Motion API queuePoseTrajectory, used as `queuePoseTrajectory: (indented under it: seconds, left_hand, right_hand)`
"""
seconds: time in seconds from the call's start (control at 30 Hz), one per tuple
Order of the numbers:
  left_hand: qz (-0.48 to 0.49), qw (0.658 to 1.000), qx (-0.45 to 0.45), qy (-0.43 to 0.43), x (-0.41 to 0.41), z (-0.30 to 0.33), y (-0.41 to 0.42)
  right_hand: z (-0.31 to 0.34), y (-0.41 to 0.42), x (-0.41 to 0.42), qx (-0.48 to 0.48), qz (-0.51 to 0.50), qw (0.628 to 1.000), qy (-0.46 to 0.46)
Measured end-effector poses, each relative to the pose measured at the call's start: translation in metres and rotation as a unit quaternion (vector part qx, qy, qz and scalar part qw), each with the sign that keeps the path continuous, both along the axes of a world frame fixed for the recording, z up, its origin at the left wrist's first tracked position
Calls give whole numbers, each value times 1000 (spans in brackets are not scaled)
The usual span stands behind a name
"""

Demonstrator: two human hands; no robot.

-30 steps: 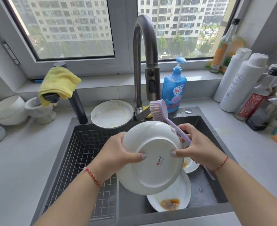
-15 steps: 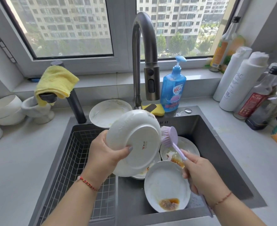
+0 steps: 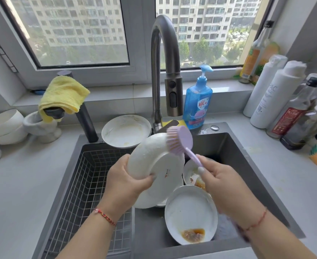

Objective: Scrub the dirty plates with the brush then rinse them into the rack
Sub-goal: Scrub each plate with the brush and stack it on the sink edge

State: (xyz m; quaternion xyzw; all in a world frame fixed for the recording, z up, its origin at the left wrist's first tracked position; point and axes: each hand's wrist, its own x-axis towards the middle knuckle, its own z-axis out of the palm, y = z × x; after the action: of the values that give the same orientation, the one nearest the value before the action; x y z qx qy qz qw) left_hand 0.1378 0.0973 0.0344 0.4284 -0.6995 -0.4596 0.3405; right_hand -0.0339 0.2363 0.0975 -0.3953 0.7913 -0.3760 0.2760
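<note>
Grey tabletop wraps a dark sink beneath a wide window, with stacked white bowls at the far left and a yellow cloth draped over a black post. Inside the sink's left half sits the wire rack, holding no plates yet. Just right of it, the left hand grips a white plate by its rim, tilted with the underside toward the camera, over the sink's middle. A smeared plate rests on the far ledge behind, beside the tap and the blue soap bottle. The right hand is closed around the lilac brush, whose bristles touch the held plate's far upper edge. Below lie two dirty plates, one near with brown sauce, one farther partly hidden. Bottles crowd the right side. The grip looks the weak point: a wet rim held by one hand could slip under brush pressure, dropping the plate onto those beneath and chipping them. No water appears to run.
</note>
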Motion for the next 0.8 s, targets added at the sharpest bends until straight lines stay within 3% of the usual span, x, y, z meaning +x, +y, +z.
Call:
queuePoseTrajectory:
  seconds: [0.13, 0.23, 0.4, 0.53, 0.67, 0.73, 0.8]
  left_hand:
    - [33, 998, 11, 48, 9, 4, -4]
    - [20, 999, 2, 46, 11, 9, -7]
    - [-5, 1000, -13, 16, 10, 11, -6]
    - [-23, 1000, -14, -12, 5, 4, -1]
    - [-27, 999, -12, -27, 1, 0, 4]
    - [-33, 999, -11, -14, 3, 1, 3]
    - [-32, 999, -1, 18, 7, 4, 2]
  right_hand:
    - [-34, 6, -15, 111, -65, 976, -174]
    - [-41, 9, -9, 113, -75, 965, -226]
    - [-7, -3, -11, 38, -65, 984, -162]
    - [23, -2, 9, -12, 26, 997, -70]
    - [29, 5, 30, -5, 114, 993, 13]
    - [26, 4, 26, -5, 111, 993, 40]
    - [21, 1, 12, -14, 64, 998, 9]
